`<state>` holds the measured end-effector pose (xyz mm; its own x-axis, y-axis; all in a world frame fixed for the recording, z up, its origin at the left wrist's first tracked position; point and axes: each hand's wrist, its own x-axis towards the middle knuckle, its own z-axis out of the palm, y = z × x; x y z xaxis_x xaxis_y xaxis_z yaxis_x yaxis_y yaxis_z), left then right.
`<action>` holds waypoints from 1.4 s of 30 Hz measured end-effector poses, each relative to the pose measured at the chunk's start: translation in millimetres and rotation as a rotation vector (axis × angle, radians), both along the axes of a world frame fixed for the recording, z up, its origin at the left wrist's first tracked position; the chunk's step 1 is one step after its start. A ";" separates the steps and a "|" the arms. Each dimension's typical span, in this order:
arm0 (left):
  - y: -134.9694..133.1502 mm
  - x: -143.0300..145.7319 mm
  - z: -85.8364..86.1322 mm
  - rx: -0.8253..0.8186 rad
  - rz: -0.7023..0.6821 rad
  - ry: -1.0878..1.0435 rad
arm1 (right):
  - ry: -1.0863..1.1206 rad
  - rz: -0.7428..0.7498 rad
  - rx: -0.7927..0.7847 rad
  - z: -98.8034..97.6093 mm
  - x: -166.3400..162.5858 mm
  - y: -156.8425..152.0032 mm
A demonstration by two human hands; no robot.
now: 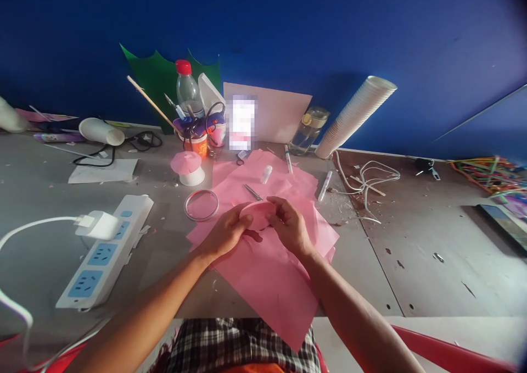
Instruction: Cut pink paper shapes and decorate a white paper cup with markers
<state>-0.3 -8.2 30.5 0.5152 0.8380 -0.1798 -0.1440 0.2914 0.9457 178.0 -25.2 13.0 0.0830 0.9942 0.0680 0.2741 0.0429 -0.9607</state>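
A rounded piece of pink paper (258, 215) is held up between both hands, over a pile of pink paper sheets (280, 301). My left hand (230, 230) pinches its left side, thumb on the near face. On the right side, my right hand (289, 224) grips it with thumb and fingers. Just beyond the hands lies a slim metal tool (252, 191), its near end hidden, so I cannot tell its kind. A glue stick (266, 174) lies on the sheets. Left of them are a clear ring-shaped lid (201, 205) and a white cup (191, 176) topped with pink paper.
A white power strip (102, 252) with a plugged-in charger lies left. Behind stand a red-capped bottle (188, 90), a glowing phone (242, 121), a water bottle (310, 131) and a leaning stack of paper cups (356, 115). White cable (366, 178) and scraps lie right.
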 end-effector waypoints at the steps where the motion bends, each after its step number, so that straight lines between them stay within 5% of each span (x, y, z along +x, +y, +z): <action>1: -0.2 -0.6 1.6 0.003 -0.009 0.022 | 0.007 -0.010 -0.008 0.0 0.0 0.5; 15: 0.1 -0.8 -7.8 0.037 -0.041 0.129 | -0.163 -0.123 0.088 4.0 -0.6 -0.5; 28: 5.6 -1.1 -12.8 -0.024 0.084 0.178 | -0.125 0.132 0.222 5.1 -2.0 -4.2; 42: 4.4 -0.7 -17.0 0.006 0.072 0.156 | -0.171 0.116 0.156 -1.6 -6.9 -4.0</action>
